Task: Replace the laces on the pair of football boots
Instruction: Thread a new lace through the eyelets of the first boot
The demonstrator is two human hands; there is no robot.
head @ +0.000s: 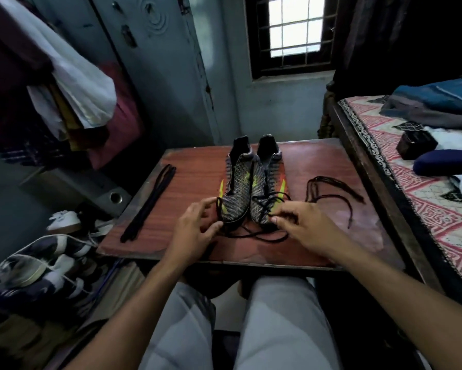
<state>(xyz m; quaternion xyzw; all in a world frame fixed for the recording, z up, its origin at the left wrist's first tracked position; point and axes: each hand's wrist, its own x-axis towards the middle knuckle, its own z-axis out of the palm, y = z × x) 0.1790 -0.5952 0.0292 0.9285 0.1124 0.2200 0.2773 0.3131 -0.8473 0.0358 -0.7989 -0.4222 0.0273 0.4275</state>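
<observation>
Two dark knit football boots with yellow and orange marks stand side by side on a reddish wooden table [318,166], toes toward me: the left boot [237,188] and the right boot [268,182]. A black lace [253,235] runs loosely through the right boot's lower eyelets and trails over the table in front of both toes. My left hand [197,231] grips the left boot's toe, thumb and fingers curled around it. My right hand [299,222] pinches the black lace at the right boot's toe. A straight bundle of black laces [149,202] lies at the table's left. A loose worn lace [331,193] curls at the right.
A bed [416,169] with a patterned cover and folded clothes runs along the right of the table. Clothes hang at the left, with shoes and a striped bag [37,268] on the floor below. A wall with a barred window [294,25] stands behind the table. My knees sit under the table's near edge.
</observation>
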